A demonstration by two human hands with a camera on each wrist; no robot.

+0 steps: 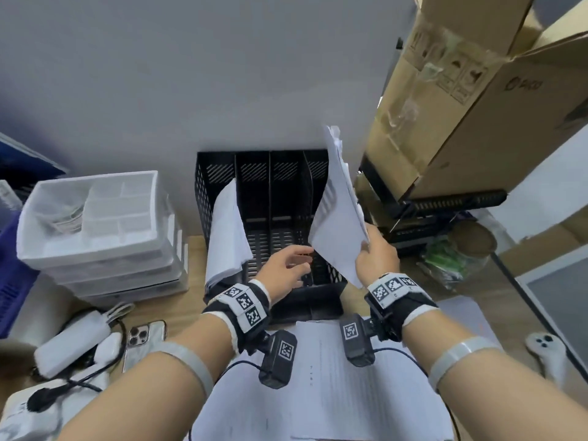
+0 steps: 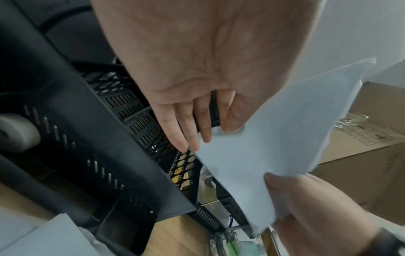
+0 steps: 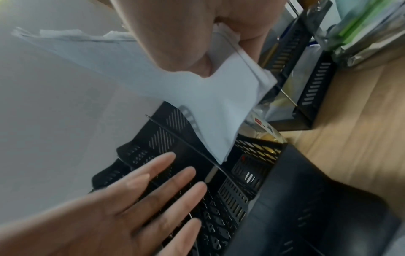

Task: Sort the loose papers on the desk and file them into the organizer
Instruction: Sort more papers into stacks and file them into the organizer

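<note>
A black slotted organizer [image 1: 254, 173] stands against the wall, with white sheets [image 1: 226, 230] leaning in its leftmost slot. My right hand [image 1: 377, 254] grips a stack of white papers [image 1: 340, 205] by its lower edge, tilted upright over the organizer's right side. In the right wrist view the stack [image 3: 210, 97] has one corner down by the rightmost divider. My left hand [image 1: 286, 268] hovers over the organizer's middle with straight fingers [image 2: 186, 131] that reach toward the stack's lower left edge [image 2: 263, 138]. More printed sheets [image 1: 334, 386] lie on the desk under my wrists.
White stacked drawer trays [image 1: 95, 224] sit left of the organizer. A large cardboard box [image 1: 477, 100] rises at the right over a black rack [image 1: 445, 205]. A phone [image 1: 143, 338], chargers and cables [image 1: 73, 345] lie at the front left, a white controller [image 1: 547, 348] at the right.
</note>
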